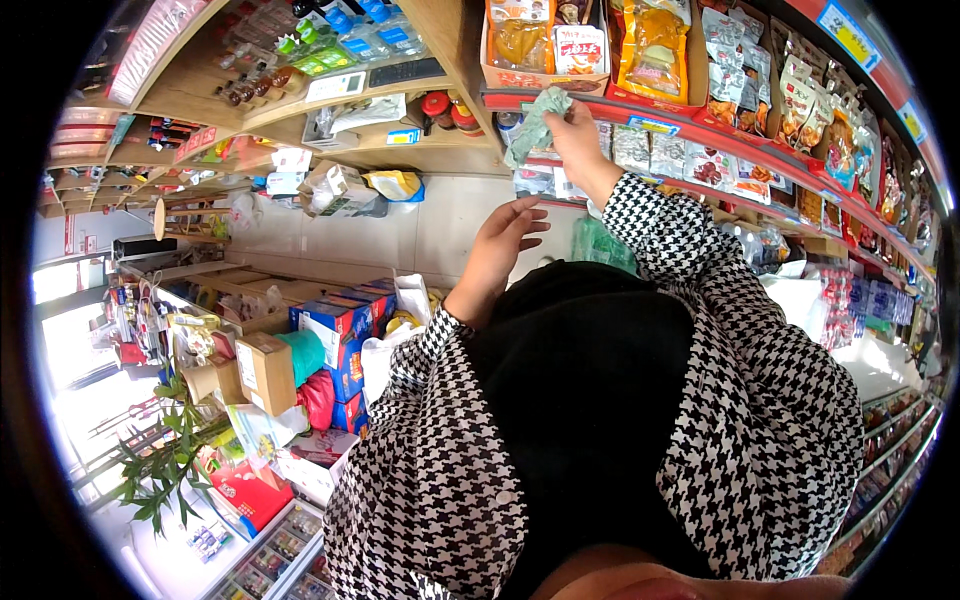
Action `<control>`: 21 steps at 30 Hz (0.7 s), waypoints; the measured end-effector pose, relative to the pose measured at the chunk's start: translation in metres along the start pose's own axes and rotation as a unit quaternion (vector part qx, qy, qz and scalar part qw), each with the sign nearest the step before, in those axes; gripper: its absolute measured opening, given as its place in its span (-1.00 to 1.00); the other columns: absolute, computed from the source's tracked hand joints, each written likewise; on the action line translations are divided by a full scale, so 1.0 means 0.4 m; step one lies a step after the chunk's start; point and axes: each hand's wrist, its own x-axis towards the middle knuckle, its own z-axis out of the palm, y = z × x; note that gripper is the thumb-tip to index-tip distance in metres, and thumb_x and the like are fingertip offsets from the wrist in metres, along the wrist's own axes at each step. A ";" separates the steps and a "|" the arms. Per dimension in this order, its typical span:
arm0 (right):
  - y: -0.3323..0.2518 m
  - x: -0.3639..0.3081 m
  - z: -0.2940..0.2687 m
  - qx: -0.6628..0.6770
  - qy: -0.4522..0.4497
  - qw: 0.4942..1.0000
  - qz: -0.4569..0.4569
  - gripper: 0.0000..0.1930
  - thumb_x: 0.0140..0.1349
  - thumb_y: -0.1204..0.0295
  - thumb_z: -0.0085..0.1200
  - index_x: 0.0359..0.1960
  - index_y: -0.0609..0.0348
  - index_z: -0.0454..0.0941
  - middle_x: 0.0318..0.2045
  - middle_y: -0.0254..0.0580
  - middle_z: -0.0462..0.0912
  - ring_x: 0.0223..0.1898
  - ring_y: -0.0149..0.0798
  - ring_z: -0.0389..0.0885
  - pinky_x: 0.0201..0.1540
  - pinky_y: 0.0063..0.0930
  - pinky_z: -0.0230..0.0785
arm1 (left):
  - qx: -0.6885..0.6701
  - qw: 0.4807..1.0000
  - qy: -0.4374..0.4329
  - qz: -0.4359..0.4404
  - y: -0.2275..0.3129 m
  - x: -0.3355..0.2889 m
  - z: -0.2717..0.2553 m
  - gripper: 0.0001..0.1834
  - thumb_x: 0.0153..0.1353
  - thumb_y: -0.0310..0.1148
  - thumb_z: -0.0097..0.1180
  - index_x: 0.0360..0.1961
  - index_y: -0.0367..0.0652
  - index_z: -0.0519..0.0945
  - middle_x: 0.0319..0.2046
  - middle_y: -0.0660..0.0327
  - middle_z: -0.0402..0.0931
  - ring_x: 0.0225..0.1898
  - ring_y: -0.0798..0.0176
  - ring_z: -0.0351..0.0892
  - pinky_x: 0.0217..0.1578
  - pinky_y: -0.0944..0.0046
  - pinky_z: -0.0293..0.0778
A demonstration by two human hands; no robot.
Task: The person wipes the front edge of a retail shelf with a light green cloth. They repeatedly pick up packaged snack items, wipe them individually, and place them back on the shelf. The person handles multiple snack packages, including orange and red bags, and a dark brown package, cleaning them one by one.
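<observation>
My right hand (580, 143) is closed on a pale green cloth (536, 126), which hangs crumpled against the left end of a red shelf edge (640, 117). Just above it stands an open box (545, 82) of packaged snacks. My left hand (503, 243) is held lower down in front of my body, its fingers apart and nothing in them. Both arms wear black-and-white checked sleeves (650, 225).
Bagged snacks (655, 55) fill the curved shelves at the upper right. A wooden counter (445, 60) with bottles (395, 35) adjoins them at left. Blue cartons (345, 340), a cardboard box (264, 372) and a leafy plant (165, 445) stand at the lower left.
</observation>
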 end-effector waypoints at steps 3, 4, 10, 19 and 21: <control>0.011 0.004 0.050 -0.047 0.003 0.999 -0.005 -0.55 0.14 0.39 0.15 0.05 0.34 0.39 -0.18 -0.08 0.59 -0.19 -0.29 0.57 -0.15 -0.42 0.41 | -0.018 1.000 0.007 -0.006 0.001 -0.007 -0.025 -0.63 0.42 -0.32 -0.08 0.18 -0.26 0.41 0.00 0.07 0.52 0.01 0.19 0.54 0.00 0.23 0.45; 0.008 0.002 0.066 -0.055 0.001 0.998 -0.004 -0.56 0.14 0.39 0.15 0.04 0.34 0.40 -0.18 -0.08 0.60 -0.20 -0.28 0.57 -0.15 -0.41 0.41 | -0.020 1.000 0.008 -0.006 0.002 -0.009 -0.031 -0.63 0.42 -0.32 -0.08 0.17 -0.26 0.41 0.00 0.08 0.52 0.01 0.18 0.54 0.00 0.23 0.45; -0.013 -0.002 0.135 -0.074 -0.063 0.995 0.031 -0.59 0.22 0.43 0.11 0.09 0.29 0.40 -0.14 -0.18 0.59 -0.14 -0.35 0.53 -0.07 -0.47 0.37 | -0.037 0.999 0.009 -0.011 0.002 -0.012 -0.056 -0.63 0.41 -0.33 -0.07 0.17 -0.26 0.41 -0.01 0.09 0.53 0.01 0.18 0.54 -0.01 0.23 0.45; -0.036 0.012 0.163 -0.063 -0.186 0.969 0.148 -0.66 0.25 0.43 0.06 0.05 0.26 0.50 -0.11 -0.26 0.61 -0.11 -0.40 0.55 -0.07 -0.51 0.40 | -0.029 0.999 0.010 -0.024 0.014 -0.008 -0.060 -0.64 0.41 -0.35 -0.07 0.16 -0.27 0.41 -0.01 0.09 0.53 0.01 0.17 0.54 -0.01 0.23 0.43; -0.057 -0.005 0.145 -0.041 -0.212 0.961 0.174 -0.64 0.25 0.42 0.05 0.07 0.27 0.49 -0.10 -0.24 0.62 -0.11 -0.40 0.56 -0.08 -0.51 0.42 | -0.032 0.999 0.005 -0.028 0.004 0.001 -0.059 -0.64 0.41 -0.34 -0.08 0.16 -0.27 0.41 -0.01 0.09 0.53 0.00 0.17 0.55 -0.02 0.22 0.44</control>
